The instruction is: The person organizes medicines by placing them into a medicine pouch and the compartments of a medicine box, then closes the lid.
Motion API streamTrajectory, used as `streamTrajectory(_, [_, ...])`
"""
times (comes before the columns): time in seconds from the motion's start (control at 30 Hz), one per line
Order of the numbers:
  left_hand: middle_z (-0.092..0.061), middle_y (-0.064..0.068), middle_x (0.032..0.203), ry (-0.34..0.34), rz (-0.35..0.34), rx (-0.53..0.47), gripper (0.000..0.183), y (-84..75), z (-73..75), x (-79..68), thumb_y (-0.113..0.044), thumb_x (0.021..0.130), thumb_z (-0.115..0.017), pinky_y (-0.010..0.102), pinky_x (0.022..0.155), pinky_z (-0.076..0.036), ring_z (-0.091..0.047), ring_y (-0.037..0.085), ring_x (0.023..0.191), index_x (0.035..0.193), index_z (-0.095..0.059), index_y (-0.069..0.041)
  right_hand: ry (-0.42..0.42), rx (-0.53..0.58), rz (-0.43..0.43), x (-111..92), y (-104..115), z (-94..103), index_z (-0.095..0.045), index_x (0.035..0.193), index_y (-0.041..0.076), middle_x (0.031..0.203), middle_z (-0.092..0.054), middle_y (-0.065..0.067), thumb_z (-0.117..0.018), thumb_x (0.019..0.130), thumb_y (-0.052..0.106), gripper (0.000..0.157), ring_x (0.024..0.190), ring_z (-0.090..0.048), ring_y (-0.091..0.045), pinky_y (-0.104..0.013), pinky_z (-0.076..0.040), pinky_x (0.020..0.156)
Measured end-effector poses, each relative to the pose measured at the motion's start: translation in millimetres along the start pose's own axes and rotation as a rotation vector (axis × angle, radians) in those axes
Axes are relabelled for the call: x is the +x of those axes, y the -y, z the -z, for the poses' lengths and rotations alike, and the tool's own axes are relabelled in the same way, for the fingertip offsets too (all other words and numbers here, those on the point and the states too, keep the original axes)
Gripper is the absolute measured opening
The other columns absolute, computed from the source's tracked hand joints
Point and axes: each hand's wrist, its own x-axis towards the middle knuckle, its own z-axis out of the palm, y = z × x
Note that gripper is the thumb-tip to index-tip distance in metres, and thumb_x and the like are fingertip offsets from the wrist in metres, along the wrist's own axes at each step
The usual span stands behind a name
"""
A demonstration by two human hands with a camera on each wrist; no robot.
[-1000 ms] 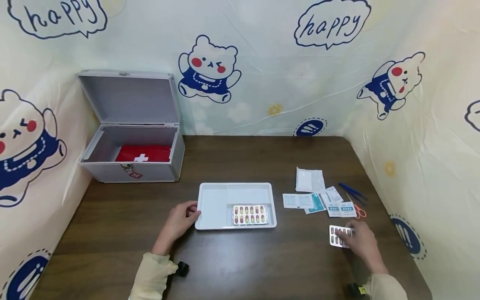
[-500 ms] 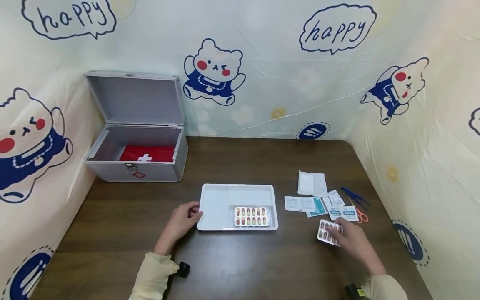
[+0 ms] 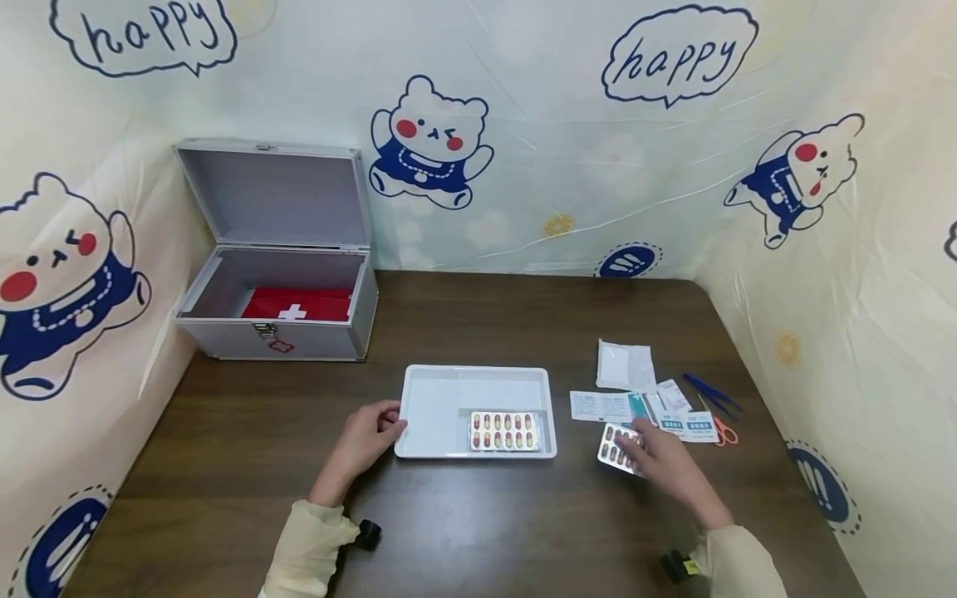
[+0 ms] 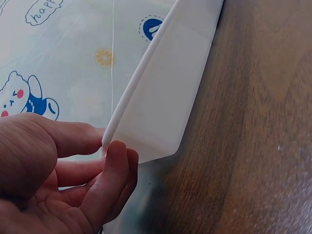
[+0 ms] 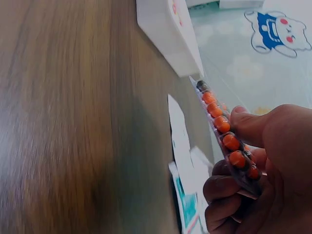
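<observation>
In the head view, the left hand (image 3: pixel 364 440) pinches the left rim of the white tray (image 3: pixel 429 415), which rests on the worktop (image 3: pixel 478 531). The right hand (image 3: pixel 665 465) grips a pill strip (image 3: pixel 609 448) by its right end, just beside the tray and in front of the sachets (image 3: pixel 598 405). A second strip (image 3: pixel 504 431) lies inside the tray, in its right half near the front wall. A white packet (image 3: pixel 625 365), tweezers (image 3: pixel 714 394) and scissors (image 3: pixel 725 432) lie around the sachets; the open case (image 3: pixel 272 342) stands behind, a red pouch (image 3: pixel 299 305) inside. The right hand looks close enough to the sachets that a low wrist might drag them, perhaps nudging the scissors with them.

In the left wrist view, the fingers clasp the rim at one corner. Since the hold is at one edge only, pressing or lifting there could tip the tray and make the second strip slide.

In the right wrist view, the thumb lies along one face of the pill strip, the other fingers curled below. Its far end juts out free towards the tray's corner; carried low, it could catch the rim and twist in the grasp. Its smooth, bumpy surface might also slip.
</observation>
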Motion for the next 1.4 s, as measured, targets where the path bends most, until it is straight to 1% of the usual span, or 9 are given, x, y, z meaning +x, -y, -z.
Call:
streamTrajectory(0.1, [-0.068, 0.012, 0.096, 0.005, 0.012, 0.001, 0.032, -0.5, -0.1, -0.3, -0.005, 0.092, -0.066, 0.03, 0.075, -0.051, -0.062, 0.018, 0.085, 0.121, -0.064, 0.008, 0.006, 0.014, 0.02, 6.6, 6.9, -5.4, -0.057, 0.104, 0.008, 0.07, -0.051, 0.0, -0.061, 0.1, 0.025, 0.018, 0.061, -0.045, -0.012, -0.024, -0.037, 0.054])
streamTrajectory(0.23, [-0.067, 0.013, 0.098, 0.018, 0.024, 0.002, 0.034, -1.9, 0.7, -0.3, -0.006, 0.093, -0.066, 0.033, 0.078, -0.052, -0.061, 0.019, 0.086, 0.123, -0.063, 0.008, -0.01, 0.007, 0.058, 16.3, 17.7, -12.3, -0.055, 0.113, 0.01, 0.07, -0.05, 0.001, -0.061, 0.099, 0.024, 0.021, 0.061, -0.044, -0.012, -0.024, -0.036, 0.054])
streamTrajectory(0.33, [-0.067, 0.013, 0.098, 0.02, 0.02, 0.005, 0.034, -2.4, 1.5, -0.1, -0.006, 0.093, -0.066, 0.035, 0.078, -0.053, -0.061, 0.02, 0.087, 0.123, -0.063, 0.008, -0.028, 0.004, 0.084, 23.3, 27.6, -17.8, -0.054, 0.116, 0.009, 0.069, -0.049, 0.0, -0.062, 0.099, 0.023, 0.023, 0.06, -0.043, -0.012, -0.024, -0.035, 0.054])
streamTrajectory(0.5, [-0.068, 0.013, 0.098, 0.021, 0.008, 0.011, 0.032, -3.8, 2.0, -0.1, -0.006, 0.093, -0.066, 0.033, 0.078, -0.052, -0.062, 0.02, 0.087, 0.122, -0.064, 0.008, -0.018, 0.038, 0.104, 33.4, 46.1, -28.8, -0.05, 0.12, 0.007, 0.071, -0.049, -0.001, -0.061, 0.099, 0.02, 0.027, 0.061, -0.043, -0.013, -0.024, -0.035, 0.055])
streamTrajectory(0.73, [-0.068, 0.014, 0.097, 0.025, 0.007, 0.003, 0.032, -4.7, 2.3, -0.9, -0.005, 0.092, -0.066, 0.034, 0.078, -0.053, -0.063, 0.021, 0.087, 0.121, -0.063, 0.009, -0.017, 0.074, 0.161, 47.4, 72.5, -48.7, -0.05, 0.117, 0.007, 0.078, -0.053, -0.001, -0.061, 0.099, 0.019, 0.025, 0.068, -0.048, -0.013, -0.026, -0.039, 0.062])
streamTrajectory(0.87, [-0.068, 0.014, 0.097, 0.025, 0.005, 0.004, 0.032, -4.8, 3.0, -0.3, -0.004, 0.092, -0.066, 0.034, 0.078, -0.053, -0.063, 0.021, 0.087, 0.121, -0.063, 0.009, -0.036, 0.072, 0.201, 54.3, 86.1, -59.5, -0.051, 0.116, 0.007, 0.08, -0.051, -0.001, -0.063, 0.098, 0.02, 0.025, 0.072, -0.047, -0.013, -0.027, -0.04, 0.065])
streamTrajectory(1.07, [-0.068, 0.015, 0.099, 0.031, 0.009, 0.012, 0.034, -4.7, 4.6, 1.2, -0.006, 0.093, -0.066, 0.032, 0.078, -0.053, -0.063, 0.021, 0.088, 0.123, -0.062, 0.009, -0.099, 0.019, 0.266, 60.6, 105.4, -76.3, -0.051, 0.117, 0.006, 0.079, -0.049, -0.001, -0.063, 0.098, 0.021, 0.027, 0.087, -0.048, -0.021, -0.038, -0.041, 0.079])
streamTrajectory(1.2, [-0.068, 0.015, 0.099, 0.032, 0.005, 0.008, 0.033, -5.6, 4.3, 1.0, -0.006, 0.092, -0.066, 0.031, 0.077, -0.053, -0.063, 0.021, 0.088, 0.122, -0.063, 0.009, -0.129, -0.037, 0.277, 64.0, 113.3, -87.2, -0.05, 0.118, 0.007, 0.079, -0.049, -0.001, -0.062, 0.098, 0.023, 0.028, 0.09, -0.048, -0.024, -0.042, -0.039, 0.077])
streamTrajectory(1.4, [-0.068, 0.015, 0.098, 0.029, 0.005, -0.008, 0.032, -4.4, 3.0, 1.3, -0.004, 0.092, -0.066, 0.03, 0.077, -0.052, -0.064, 0.021, 0.087, 0.121, -0.063, 0.009, -0.147, -0.176, 0.293, 64.8, 114.0, -101.9, -0.052, 0.114, 0.011, 0.093, -0.054, -0.004, -0.062, 0.098, 0.026, 0.024, 0.09, -0.045, -0.023, -0.038, -0.032, 0.074])
